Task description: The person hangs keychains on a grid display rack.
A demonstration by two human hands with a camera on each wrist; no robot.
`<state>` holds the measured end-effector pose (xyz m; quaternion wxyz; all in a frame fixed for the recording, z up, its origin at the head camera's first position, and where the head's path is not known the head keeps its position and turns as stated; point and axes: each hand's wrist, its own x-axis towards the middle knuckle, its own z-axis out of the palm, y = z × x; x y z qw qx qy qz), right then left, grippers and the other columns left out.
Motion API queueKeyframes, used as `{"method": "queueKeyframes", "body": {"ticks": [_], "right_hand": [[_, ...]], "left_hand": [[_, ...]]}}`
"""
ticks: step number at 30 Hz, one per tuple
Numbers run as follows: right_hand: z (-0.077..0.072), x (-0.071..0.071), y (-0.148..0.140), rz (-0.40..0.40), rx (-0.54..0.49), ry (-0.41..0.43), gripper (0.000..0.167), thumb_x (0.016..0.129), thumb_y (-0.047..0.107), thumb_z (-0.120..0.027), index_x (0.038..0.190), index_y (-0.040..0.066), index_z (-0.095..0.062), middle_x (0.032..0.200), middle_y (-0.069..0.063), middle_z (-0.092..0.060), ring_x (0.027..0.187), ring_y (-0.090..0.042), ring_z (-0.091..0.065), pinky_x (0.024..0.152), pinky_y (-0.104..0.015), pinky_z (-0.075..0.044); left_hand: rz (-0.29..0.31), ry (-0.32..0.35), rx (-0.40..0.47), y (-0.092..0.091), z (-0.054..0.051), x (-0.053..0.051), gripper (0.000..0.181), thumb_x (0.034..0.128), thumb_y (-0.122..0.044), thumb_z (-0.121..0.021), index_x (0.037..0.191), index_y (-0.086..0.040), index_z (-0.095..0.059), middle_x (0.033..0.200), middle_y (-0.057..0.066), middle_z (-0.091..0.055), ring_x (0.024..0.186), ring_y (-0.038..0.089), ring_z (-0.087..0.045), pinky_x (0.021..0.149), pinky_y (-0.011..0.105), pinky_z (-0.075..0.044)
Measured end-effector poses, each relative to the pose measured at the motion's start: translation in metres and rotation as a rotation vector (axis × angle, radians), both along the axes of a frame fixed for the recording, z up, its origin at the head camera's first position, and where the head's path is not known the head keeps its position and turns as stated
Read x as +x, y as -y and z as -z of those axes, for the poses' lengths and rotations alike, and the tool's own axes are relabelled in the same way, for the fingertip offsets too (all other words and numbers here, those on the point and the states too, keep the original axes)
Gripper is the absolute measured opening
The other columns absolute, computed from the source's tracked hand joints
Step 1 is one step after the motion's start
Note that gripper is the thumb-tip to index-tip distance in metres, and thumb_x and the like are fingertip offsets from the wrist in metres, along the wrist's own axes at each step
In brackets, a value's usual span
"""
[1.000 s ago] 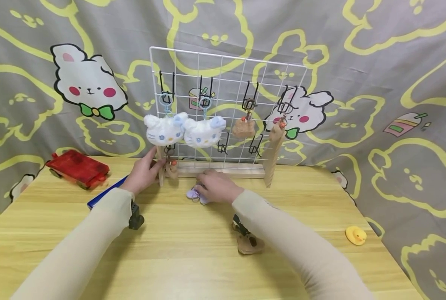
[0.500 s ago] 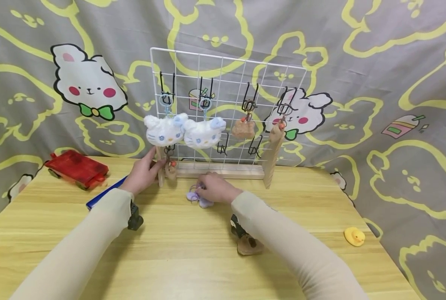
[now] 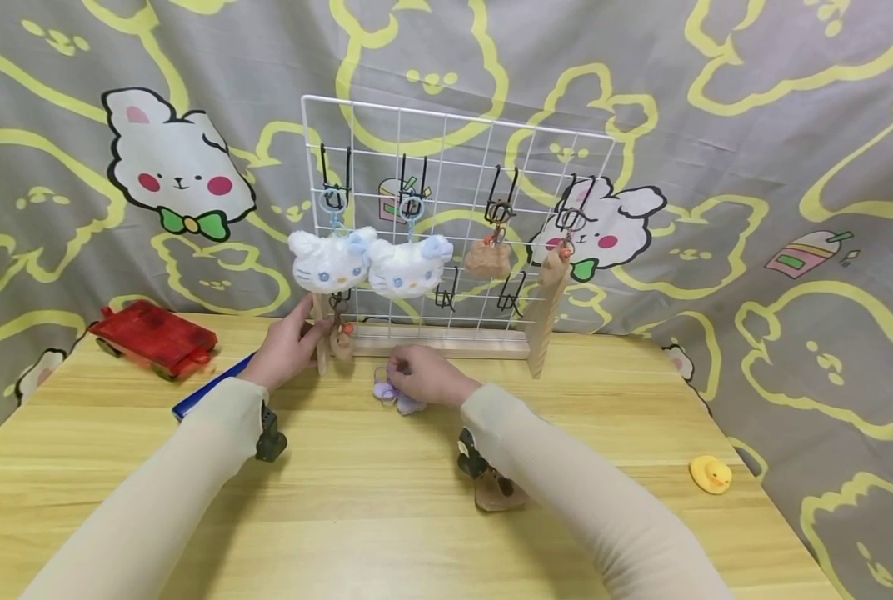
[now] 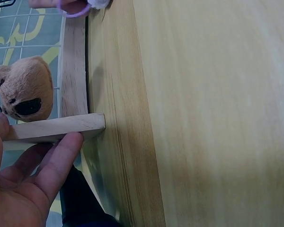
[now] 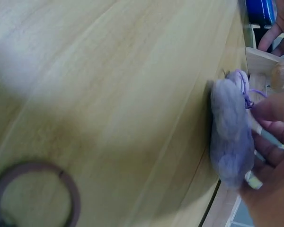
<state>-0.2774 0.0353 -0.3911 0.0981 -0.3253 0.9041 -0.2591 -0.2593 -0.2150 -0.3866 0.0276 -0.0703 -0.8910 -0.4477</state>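
Observation:
My left hand (image 3: 285, 346) grips the left wooden post (image 4: 61, 126) of a white wire-grid display rack (image 3: 446, 340), thumb on one side and fingers on the other. Beside it a brown plush keychain (image 4: 28, 87) hangs from a lower hook. In front of the rack's base, my right hand (image 3: 431, 377) pinches a purple plush keychain (image 5: 231, 132) near its cord and ring; the plush is low at the tabletop. The purple ring (image 4: 75, 13) shows at the top of the left wrist view. My fingers partly cover this keychain in the head view.
Two white kitten plush keychains (image 3: 409, 267) and two brown ones (image 3: 487, 257) hang on the upper hooks. Another brown plush (image 3: 497, 492) lies under my right forearm. A red toy cart (image 3: 156, 335) and a blue flat object (image 3: 210, 390) are left; a yellow duck (image 3: 710, 474) sits right.
My right hand has shifted slightly left and toward me, and the purple keychain's ring shows more clearly beside the fingers. My left hand stays on the post.

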Motion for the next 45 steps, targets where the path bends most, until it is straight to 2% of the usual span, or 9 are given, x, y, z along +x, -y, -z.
{"method": "queueKeyframes", "body": {"ticks": [9, 14, 20, 23, 28, 32, 37, 40, 45], "right_hand": [[0.002, 0.008, -0.017, -0.032, -0.267, 0.151, 0.016, 0.108, 0.014, -0.054, 0.109, 0.002, -0.064, 0.113, -0.016, -0.075, 0.105, -0.021, -0.071, 0.086, -0.024, -0.056], [0.000, 0.015, -0.027, -0.001, -0.361, 0.270, 0.016, 0.108, 0.011, -0.051, 0.112, -0.001, -0.061, 0.113, -0.021, -0.074, 0.088, -0.012, -0.068, 0.070, -0.019, -0.053], [-0.002, 0.022, -0.045, 0.004, -0.437, 0.349, 0.023, 0.110, 0.011, -0.048, 0.121, -0.007, -0.057, 0.118, -0.027, -0.074, 0.105, -0.026, -0.076, 0.096, -0.031, -0.062], [-0.006, 0.023, -0.055, 0.009, -0.503, 0.341, 0.026, 0.110, 0.010, -0.046, 0.123, -0.012, -0.053, 0.120, -0.031, -0.072, 0.106, -0.026, -0.076, 0.099, -0.034, -0.062], [-0.015, 0.022, -0.078, 0.125, -0.658, 0.283, 0.024, 0.110, 0.006, -0.046, 0.122, -0.014, -0.052, 0.115, -0.031, -0.073, 0.092, -0.001, -0.072, 0.091, -0.022, -0.061], [-0.022, 0.019, -0.088, 0.264, -0.754, 0.241, 0.016, 0.110, 0.006, -0.047, 0.115, -0.007, -0.053, 0.102, -0.009, -0.078, 0.087, 0.003, -0.069, 0.081, -0.017, -0.058], [-0.029, 0.014, -0.085, 0.337, -0.790, 0.203, 0.015, 0.111, 0.010, -0.047, 0.113, -0.004, -0.054, 0.089, 0.016, -0.072, 0.085, 0.003, -0.066, 0.073, -0.015, -0.052], [-0.032, 0.013, -0.080, 0.373, -0.783, 0.181, 0.014, 0.111, 0.011, -0.048, 0.112, -0.001, -0.055, 0.088, 0.012, -0.073, 0.083, 0.002, -0.066, 0.071, -0.016, -0.051], [-0.032, 0.009, -0.073, 0.395, -0.778, 0.179, 0.013, 0.112, 0.011, -0.046, 0.113, 0.000, -0.054, 0.103, -0.016, -0.079, 0.084, 0.000, -0.068, 0.070, -0.018, -0.052]], "left_hand": [[0.005, 0.021, 0.013, 0.004, 0.003, 0.000, 0.064, 0.1147, -0.022, -0.037, 0.171, -0.017, -0.006, 0.145, 0.039, -0.053, 0.123, 0.052, -0.064, 0.085, 0.050, -0.066], [0.003, 0.022, 0.008, 0.005, 0.003, 0.000, 0.065, 0.1148, -0.022, -0.037, 0.171, -0.018, -0.004, 0.143, 0.039, -0.054, 0.121, 0.052, -0.065, 0.084, 0.049, -0.066], [-0.004, 0.008, -0.008, 0.005, 0.004, 0.000, 0.064, 0.1147, -0.022, -0.038, 0.171, -0.015, -0.007, 0.138, 0.039, -0.058, 0.115, 0.050, -0.068, 0.082, 0.048, -0.066], [-0.008, 0.003, -0.010, 0.006, 0.006, -0.001, 0.064, 0.1146, -0.022, -0.038, 0.170, -0.015, -0.008, 0.136, 0.040, -0.059, 0.113, 0.049, -0.069, 0.082, 0.048, -0.066], [0.003, 0.010, 0.011, 0.000, 0.010, -0.004, 0.064, 0.1145, -0.021, -0.039, 0.171, -0.016, -0.008, 0.138, 0.039, -0.059, 0.115, 0.049, -0.068, 0.082, 0.048, -0.066], [0.019, 0.019, 0.034, -0.003, 0.010, -0.005, 0.066, 0.1147, -0.021, -0.038, 0.171, -0.020, -0.005, 0.140, 0.037, -0.057, 0.118, 0.048, -0.067, 0.083, 0.047, -0.066], [0.007, 0.032, 0.043, 0.000, 0.008, -0.005, 0.064, 0.1150, -0.023, -0.037, 0.171, -0.021, -0.006, 0.148, 0.037, -0.051, 0.126, 0.050, -0.063, 0.088, 0.052, -0.065], [0.008, 0.030, 0.042, 0.001, 0.006, -0.004, 0.064, 0.1149, -0.023, -0.037, 0.171, -0.020, -0.006, 0.151, 0.039, -0.047, 0.129, 0.052, -0.061, 0.089, 0.053, -0.064], [0.008, 0.017, 0.026, 0.002, 0.007, -0.003, 0.064, 0.1148, -0.021, -0.037, 0.171, -0.017, -0.005, 0.149, 0.040, -0.049, 0.126, 0.052, -0.063, 0.088, 0.052, -0.064]]}}
